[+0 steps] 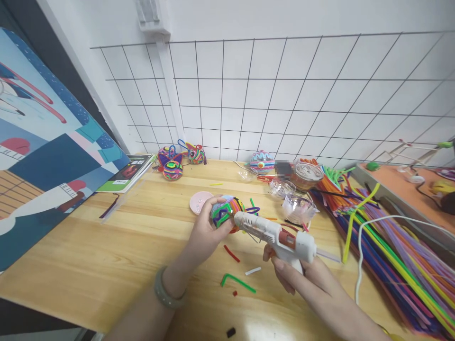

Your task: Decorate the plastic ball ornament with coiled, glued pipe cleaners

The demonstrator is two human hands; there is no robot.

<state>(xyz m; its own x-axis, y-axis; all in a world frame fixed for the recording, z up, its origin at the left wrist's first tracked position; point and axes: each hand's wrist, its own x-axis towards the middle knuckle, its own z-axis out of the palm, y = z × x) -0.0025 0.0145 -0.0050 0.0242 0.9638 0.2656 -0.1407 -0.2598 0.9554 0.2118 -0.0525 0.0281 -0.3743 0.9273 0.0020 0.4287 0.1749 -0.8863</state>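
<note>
My left hand (206, 233) is closed around a ball wrapped in many-coloured pipe cleaners (227, 209), holding it just above the wooden table (106, 246). A grey-green bangle sits on that wrist. My right hand (295, 274) grips the handle of a white hot glue gun (275, 235). The gun's nozzle touches the right side of the ball. Its white cord (360, 251) runs off to the right.
Short pipe-cleaner scraps (237, 280) lie below the hands. A pink disc (199, 201) and clear plastic half-shells (297, 207) sit behind the ball. Finished coloured balls (172, 169) stand by the wire-grid wall. A big heap of pipe cleaners (398, 251) fills the right side.
</note>
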